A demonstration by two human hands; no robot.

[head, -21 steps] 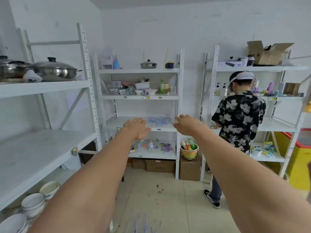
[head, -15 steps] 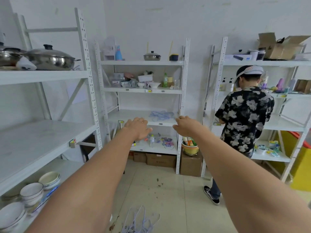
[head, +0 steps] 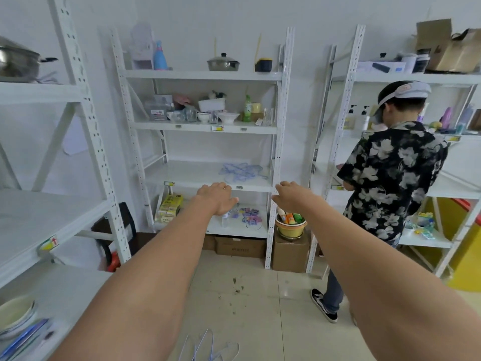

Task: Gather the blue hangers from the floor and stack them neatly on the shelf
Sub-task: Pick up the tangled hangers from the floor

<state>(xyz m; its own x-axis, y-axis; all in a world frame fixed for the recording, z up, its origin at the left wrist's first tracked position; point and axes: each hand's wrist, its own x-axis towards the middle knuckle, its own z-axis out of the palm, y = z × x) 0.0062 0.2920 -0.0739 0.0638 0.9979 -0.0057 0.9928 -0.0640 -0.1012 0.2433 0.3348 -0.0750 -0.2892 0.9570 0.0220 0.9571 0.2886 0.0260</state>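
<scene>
Both hands, left hand (head: 218,198) and right hand (head: 291,195), reach out palm-down with fingers loosely spread, holding nothing; blue hangers (head: 242,171) lie on the shelf (head: 192,175) just beyond the fingers.

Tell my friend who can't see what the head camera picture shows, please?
Two bare arms reach forward, the empty left hand and right hand stretched toward a white shelf where some blue hangers already lie. More hangers sit on the tiled floor near the wearer's feet. Another person stands at the right, facing other shelves.
</scene>
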